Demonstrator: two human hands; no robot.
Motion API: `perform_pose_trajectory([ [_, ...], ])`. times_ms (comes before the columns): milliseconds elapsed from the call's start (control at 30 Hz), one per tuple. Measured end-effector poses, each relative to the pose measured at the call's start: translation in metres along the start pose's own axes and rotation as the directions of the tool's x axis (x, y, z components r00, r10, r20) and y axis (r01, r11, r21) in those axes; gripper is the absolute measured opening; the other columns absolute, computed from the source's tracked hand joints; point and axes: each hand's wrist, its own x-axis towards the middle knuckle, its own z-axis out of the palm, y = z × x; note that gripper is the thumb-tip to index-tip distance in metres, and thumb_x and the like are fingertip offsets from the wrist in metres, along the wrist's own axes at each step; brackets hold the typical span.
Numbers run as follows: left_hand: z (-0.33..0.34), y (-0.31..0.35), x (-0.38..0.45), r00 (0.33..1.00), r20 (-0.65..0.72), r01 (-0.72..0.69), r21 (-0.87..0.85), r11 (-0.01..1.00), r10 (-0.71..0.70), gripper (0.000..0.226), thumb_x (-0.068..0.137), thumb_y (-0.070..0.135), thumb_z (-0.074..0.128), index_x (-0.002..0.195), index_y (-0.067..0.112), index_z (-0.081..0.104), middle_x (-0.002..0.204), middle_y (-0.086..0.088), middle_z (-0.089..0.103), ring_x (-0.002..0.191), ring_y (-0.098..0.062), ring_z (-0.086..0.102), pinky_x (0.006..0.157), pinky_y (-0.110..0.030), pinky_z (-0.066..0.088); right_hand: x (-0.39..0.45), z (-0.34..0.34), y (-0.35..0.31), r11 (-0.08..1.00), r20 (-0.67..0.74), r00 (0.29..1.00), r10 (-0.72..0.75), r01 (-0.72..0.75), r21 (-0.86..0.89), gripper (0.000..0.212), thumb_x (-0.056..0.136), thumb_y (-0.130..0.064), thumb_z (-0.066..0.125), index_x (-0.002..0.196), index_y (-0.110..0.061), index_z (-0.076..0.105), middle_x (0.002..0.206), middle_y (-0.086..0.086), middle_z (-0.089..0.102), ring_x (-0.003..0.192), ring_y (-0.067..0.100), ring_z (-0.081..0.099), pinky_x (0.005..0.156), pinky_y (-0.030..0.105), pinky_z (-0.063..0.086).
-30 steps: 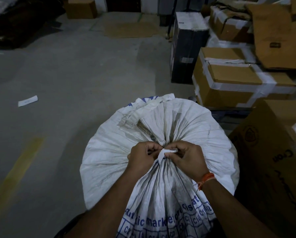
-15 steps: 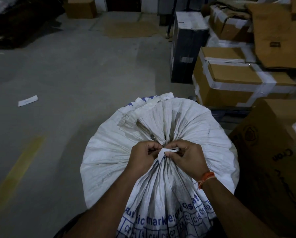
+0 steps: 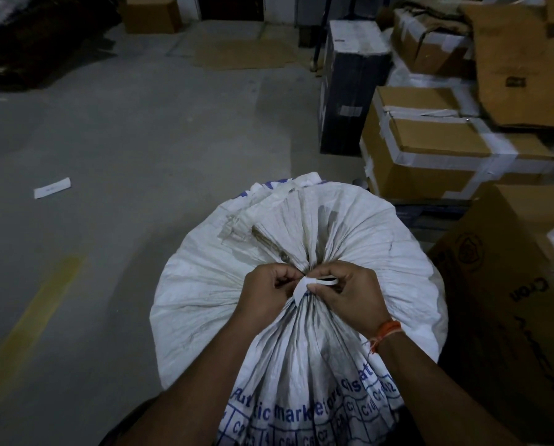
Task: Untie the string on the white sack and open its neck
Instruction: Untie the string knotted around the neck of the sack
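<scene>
A full white woven sack with blue print stands on the floor in front of me, its neck bunched tight at the middle. A flat white string is tied around the neck. My left hand pinches the string and the gathered cloth from the left. On the other side, my right hand, with an orange thread at the wrist, holds a loop of the string between thumb and forefinger. The knot itself is mostly hidden under my fingers.
Taped cardboard boxes and a black box are stacked close on the right. A large brown carton stands beside the sack. The grey concrete floor stretches to the left, with a paper slip and a yellow line.
The string loop in my right hand has been drawn out slightly to the right. The sack and my arms have hardly shifted.
</scene>
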Motion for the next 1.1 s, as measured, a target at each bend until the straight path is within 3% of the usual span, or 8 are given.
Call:
perform_pose_trajectory([
  [267,-0.012,-0.002,0.000,0.999,-0.031,0.034,0.008,0.999,-0.034,0.011,0.085,0.007,0.081,0.091,0.016,0.083,0.088,0.001,0.083,0.088,-0.016,0.079,0.085,-0.030,0.062,0.001,-0.002,-0.002,1.000,0.001,1.000,0.007,-0.007,0.003,0.016,0.078,-0.015,0.085,0.093,-0.018,0.081,0.090,-0.008,0.078,0.086,0.005,0.073,0.078,0.035,0.061],
  [400,-0.005,0.003,-0.003,1.000,-0.002,0.027,-0.050,0.998,-0.027,0.019,0.087,0.003,0.079,0.085,0.022,0.082,0.081,0.006,0.081,0.076,-0.004,0.075,0.074,-0.020,0.057,0.001,0.000,-0.003,1.000,0.002,1.000,0.018,-0.018,-0.003,0.016,0.078,-0.015,0.085,0.092,-0.018,0.081,0.090,-0.008,0.077,0.085,0.004,0.073,0.077,0.034,0.061],
  [500,0.000,0.002,-0.002,1.000,0.010,0.024,-0.054,0.998,-0.024,0.014,0.088,0.008,0.079,0.087,0.021,0.082,0.082,0.003,0.081,0.077,-0.006,0.076,0.075,-0.026,0.058,0.000,-0.001,-0.004,1.000,-0.001,1.000,0.015,-0.015,-0.002,0.015,0.078,-0.016,0.085,0.092,-0.019,0.081,0.090,-0.010,0.077,0.086,0.004,0.073,0.077,0.033,0.060],
  [600,-0.002,0.006,-0.004,0.998,-0.004,0.059,-0.082,0.995,-0.059,0.013,0.093,0.031,0.072,0.089,0.025,0.082,0.086,-0.003,0.081,0.084,-0.016,0.076,0.081,-0.037,0.058,-0.001,-0.002,-0.005,1.000,0.001,1.000,0.014,-0.014,0.005,0.014,0.079,-0.016,0.084,0.092,-0.019,0.080,0.090,-0.010,0.077,0.085,0.004,0.073,0.077,0.033,0.061],
  [667,-0.006,0.012,-0.007,0.993,-0.001,0.113,-0.145,0.983,-0.115,0.030,0.092,0.051,0.063,0.091,0.027,0.081,0.090,-0.005,0.081,0.090,-0.019,0.075,0.084,-0.038,0.056,-0.001,-0.003,-0.006,0.999,0.006,1.000,0.027,-0.027,0.023,0.014,0.079,-0.015,0.084,0.091,-0.018,0.077,0.088,-0.009,0.077,0.083,0.005,0.073,0.075,0.033,0.062],
  [733,-0.009,0.020,-0.013,0.990,0.055,0.141,-0.219,0.966,-0.132,0.033,0.086,0.055,0.067,0.092,0.026,0.081,0.094,-0.006,0.080,0.093,-0.018,0.075,0.088,-0.036,0.055,-0.002,-0.003,-0.007,0.999,0.009,1.000,0.025,-0.026,0.024,0.015,0.080,-0.014,0.083,0.088,-0.017,0.071,0.085,-0.006,0.076,0.079,0.007,0.073,0.072,0.034,0.062],
  [900,-0.006,0.021,-0.020,1.000,-0.001,-0.007,0.025,1.000,0.007,0.015,0.080,0.026,0.082,0.094,0.032,0.078,0.088,0.015,0.077,0.083,-0.003,0.073,0.076,-0.027,0.059,-0.004,-0.008,-0.010,0.997,0.017,0.998,-0.063,0.064,-0.052,0.014,0.081,-0.016,0.081,0.079,-0.018,0.067,0.088,-0.005,0.074,0.082,0.010,0.071,0.070,0.036,0.058],
  [1100,-0.006,0.013,-0.016,0.997,-0.071,-0.022,0.094,0.995,0.028,0.016,0.080,0.024,0.080,0.094,0.031,0.079,0.090,0.009,0.079,0.087,-0.007,0.074,0.079,-0.038,0.062,-0.007,-0.027,-0.014,0.992,0.070,0.993,-0.095,0.101,-0.076,0.014,0.079,-0.009,0.079,0.072,-0.012,0.067,0.106,0.002,0.064,0.099,0.010,0.066,0.080,0.019,0.052],
])
